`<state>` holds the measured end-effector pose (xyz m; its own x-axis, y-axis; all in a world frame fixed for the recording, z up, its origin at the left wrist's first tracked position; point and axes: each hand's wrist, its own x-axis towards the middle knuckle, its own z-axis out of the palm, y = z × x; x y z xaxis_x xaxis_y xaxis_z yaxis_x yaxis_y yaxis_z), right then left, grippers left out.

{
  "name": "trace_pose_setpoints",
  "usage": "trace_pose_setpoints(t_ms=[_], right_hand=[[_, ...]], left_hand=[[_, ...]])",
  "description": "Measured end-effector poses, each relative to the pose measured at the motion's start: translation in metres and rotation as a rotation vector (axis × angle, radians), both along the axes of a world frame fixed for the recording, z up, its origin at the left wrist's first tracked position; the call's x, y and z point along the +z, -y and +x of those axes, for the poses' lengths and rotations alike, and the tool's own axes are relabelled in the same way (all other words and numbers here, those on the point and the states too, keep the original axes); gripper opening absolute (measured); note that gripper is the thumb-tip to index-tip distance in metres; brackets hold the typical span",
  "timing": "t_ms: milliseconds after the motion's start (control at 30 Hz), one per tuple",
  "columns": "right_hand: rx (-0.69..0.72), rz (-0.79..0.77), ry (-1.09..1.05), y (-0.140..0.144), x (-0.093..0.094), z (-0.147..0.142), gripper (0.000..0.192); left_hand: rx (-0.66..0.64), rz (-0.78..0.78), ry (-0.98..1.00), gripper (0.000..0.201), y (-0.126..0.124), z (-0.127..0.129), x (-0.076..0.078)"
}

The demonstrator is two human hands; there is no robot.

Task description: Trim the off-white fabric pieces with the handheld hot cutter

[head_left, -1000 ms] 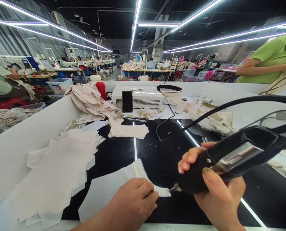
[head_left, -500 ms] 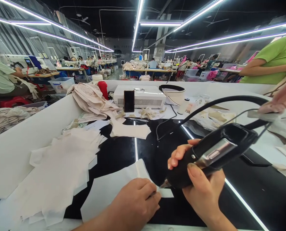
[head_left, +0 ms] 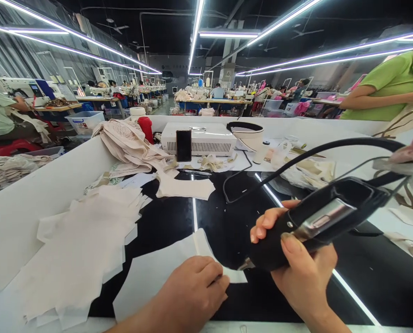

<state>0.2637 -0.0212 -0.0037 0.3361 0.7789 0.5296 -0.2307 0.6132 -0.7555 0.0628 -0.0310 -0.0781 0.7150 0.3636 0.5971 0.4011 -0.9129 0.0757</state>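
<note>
Black rounded tool [head_left: 319, 225] clasped in right hand [head_left: 305, 273]; left hand [head_left: 194, 289] curled over curve-edged white panel [head_left: 158, 273], grip unclear.

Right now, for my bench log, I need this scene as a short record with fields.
left hand: on the white piece, fingers curled
right hand: grip around a black handheld tool
metal tip: by the piece's right end, contact unclear
surface: black tabletop
left side: stack of pale pieces
behind: phone upright before a white vented box

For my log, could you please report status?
Left grip on white piece. Right grip around black tool, tip near piece's edge. Black cable clear of piece.
</note>
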Motion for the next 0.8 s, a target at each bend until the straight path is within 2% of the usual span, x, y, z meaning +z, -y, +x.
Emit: trace_pose_setpoints(t_ms=[467,633,800], right_hand=[[0.020,-0.002,0.042,0.001,-0.004,-0.003,0.027],[0.029,-0.013,0.016,0.003,0.000,-0.005,0.028],[0.076,0.021,-0.001,0.010,0.005,-0.010,0.031]], left_hand=[[0.002,-0.019,0.003,0.032,-0.001,-0.001,0.006],[0.000,-0.008,-0.019,0.033,-0.002,-0.001,0.004],[-0.002,-0.044,-0.082,0.019,-0.001,-0.004,-0.001]])
